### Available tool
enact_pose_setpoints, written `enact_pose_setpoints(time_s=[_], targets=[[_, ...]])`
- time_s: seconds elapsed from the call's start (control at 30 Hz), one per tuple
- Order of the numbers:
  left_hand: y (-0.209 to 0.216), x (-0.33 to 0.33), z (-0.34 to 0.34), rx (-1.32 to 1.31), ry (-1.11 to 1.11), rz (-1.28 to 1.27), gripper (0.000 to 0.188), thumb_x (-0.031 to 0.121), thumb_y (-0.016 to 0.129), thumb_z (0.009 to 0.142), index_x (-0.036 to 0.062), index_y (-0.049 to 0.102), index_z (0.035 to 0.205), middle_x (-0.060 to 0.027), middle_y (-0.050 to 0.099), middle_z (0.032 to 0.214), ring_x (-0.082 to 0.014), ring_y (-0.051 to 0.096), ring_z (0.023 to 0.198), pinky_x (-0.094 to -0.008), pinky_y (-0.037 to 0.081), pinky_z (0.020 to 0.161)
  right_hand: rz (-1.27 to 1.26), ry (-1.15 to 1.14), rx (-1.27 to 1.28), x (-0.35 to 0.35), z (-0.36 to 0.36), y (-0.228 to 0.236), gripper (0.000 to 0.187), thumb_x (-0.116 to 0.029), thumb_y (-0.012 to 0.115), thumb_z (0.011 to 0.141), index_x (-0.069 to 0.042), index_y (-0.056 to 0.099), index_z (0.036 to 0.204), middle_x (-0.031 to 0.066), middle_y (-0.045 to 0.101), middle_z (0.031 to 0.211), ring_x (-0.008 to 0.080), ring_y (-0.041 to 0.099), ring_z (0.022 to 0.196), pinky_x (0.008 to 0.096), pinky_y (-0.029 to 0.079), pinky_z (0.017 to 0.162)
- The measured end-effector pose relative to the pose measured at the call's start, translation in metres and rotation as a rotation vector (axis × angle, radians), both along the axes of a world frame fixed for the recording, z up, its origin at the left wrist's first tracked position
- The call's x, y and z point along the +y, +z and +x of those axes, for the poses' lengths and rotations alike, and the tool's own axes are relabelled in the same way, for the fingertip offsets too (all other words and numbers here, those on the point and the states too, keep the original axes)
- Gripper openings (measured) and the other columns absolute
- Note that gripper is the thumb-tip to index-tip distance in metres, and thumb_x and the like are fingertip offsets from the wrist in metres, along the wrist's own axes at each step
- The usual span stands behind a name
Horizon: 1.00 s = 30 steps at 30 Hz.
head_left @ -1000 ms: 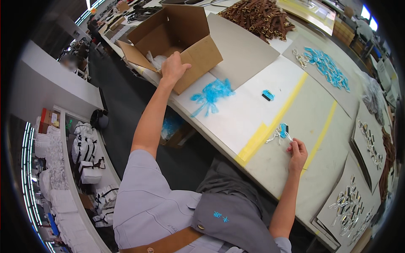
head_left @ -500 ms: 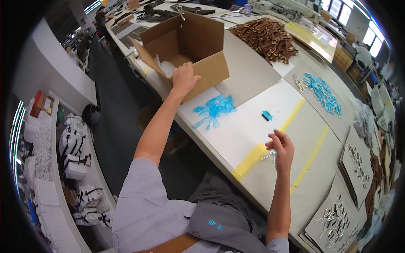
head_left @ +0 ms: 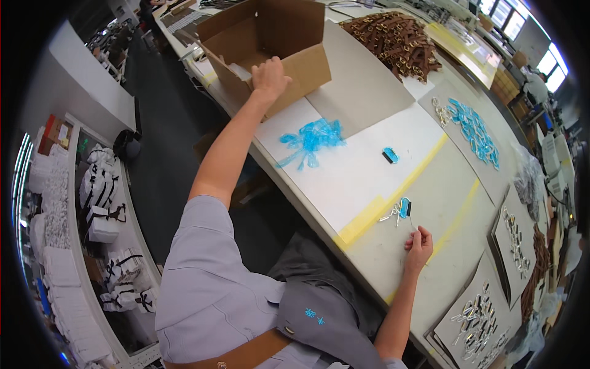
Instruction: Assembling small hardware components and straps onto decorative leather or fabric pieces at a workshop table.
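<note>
My left hand (head_left: 270, 79) is closed over the near rim of an open cardboard box (head_left: 310, 72); its fingertips are partly hidden. Crumpled pieces of blue clear film (head_left: 314, 138) lie on the white board just in front of the box. Lower right, the fingers of my right hand (head_left: 420, 247) are pinched together, with a thin strand or strip seeming to rise from them. Just beyond them, a blue-wrapped piece of hardware with a dark bar (head_left: 405, 208) lies beside some small silver clips (head_left: 391, 214). A similar blue-and-black piece (head_left: 391, 155) rests farther up on the board.
A heap of brown straps with metal buckles (head_left: 393, 46) sits at the back. To the right, many blue-wrapped pieces (head_left: 473, 132) lie on a grey sheet (head_left: 452, 163). Stacked boards with metal fittings (head_left: 479, 323) stand near the right edge. White bundles fill shelves (head_left: 101, 227) at left.
My right hand has moved down toward me, its fingers coming together, and the blue-wrapped hardware it covered now shows. My left hand stays at the box rim.
</note>
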<state>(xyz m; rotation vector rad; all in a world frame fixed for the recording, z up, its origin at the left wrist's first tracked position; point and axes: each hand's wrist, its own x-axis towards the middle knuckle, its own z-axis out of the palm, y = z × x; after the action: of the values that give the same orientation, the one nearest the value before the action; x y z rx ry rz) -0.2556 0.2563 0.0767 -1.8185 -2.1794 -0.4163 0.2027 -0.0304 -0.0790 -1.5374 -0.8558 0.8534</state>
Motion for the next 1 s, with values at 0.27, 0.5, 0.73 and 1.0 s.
enact_pose_setpoints(time_s=[0.27, 0.5, 0.73, 1.0], targets=[[-0.008, -0.031, 0.009, -0.023, -0.369, 0.327, 0.036, 0.02, 0.064, 0.081, 0.0025, 0.057, 0.112, -0.016, 0.055, 0.112, -0.0329, 0.052, 0.107, -0.0491, 0.039, 0.09, -0.019, -0.014, 0.02, 0.016, -0.018, 0.012, 0.016, -0.01, 0.055, 0.091, 0.0, 0.061, 0.102, 0.0025, 0.06, 0.077, 0.0054, 0.052, 0.057, 0.0193, 0.044, 0.049], [-0.128, -0.117, 0.111, -0.187, -0.764, 0.01, 0.034, 0.013, 0.06, 0.083, 0.001, 0.057, 0.115, -0.0193, 0.051, 0.121, -0.0365, 0.048, 0.113, -0.046, 0.035, 0.098, -0.032, -0.058, -0.059, 0.006, -0.018, 0.017, 0.015, -0.008, 0.055, 0.09, 0.001, 0.062, 0.099, 0.0021, 0.061, 0.075, 0.0056, 0.053, 0.058, 0.0197, 0.044, 0.051], [-0.126, -0.152, 0.149, -0.45, -0.807, 0.048, 0.027, 0.004, 0.059, 0.08, 0.0, 0.058, 0.107, -0.0176, 0.056, 0.112, -0.0346, 0.052, 0.106, -0.0446, 0.036, 0.094, -0.088, -0.052, -0.118, 0.02, -0.015, 0.011, 0.02, -0.013, 0.059, 0.087, 0.002, 0.061, 0.101, 0.0059, 0.062, 0.081, 0.0115, 0.057, 0.063, 0.025, 0.049, 0.059], [-0.15, -0.218, 0.257, -0.62, -1.075, -0.024, 0.017, 0.003, 0.062, 0.075, 0.0027, 0.061, 0.093, -0.0122, 0.057, 0.103, -0.0307, 0.051, 0.102, -0.0401, 0.038, 0.091, -0.157, 0.125, -0.691, 0.084, -0.033, 0.009, 0.03, -0.02, 0.07, 0.077, 0.003, 0.057, 0.092, 0.0145, 0.059, 0.087, 0.0275, 0.061, 0.078, 0.0364, 0.05, 0.07]])
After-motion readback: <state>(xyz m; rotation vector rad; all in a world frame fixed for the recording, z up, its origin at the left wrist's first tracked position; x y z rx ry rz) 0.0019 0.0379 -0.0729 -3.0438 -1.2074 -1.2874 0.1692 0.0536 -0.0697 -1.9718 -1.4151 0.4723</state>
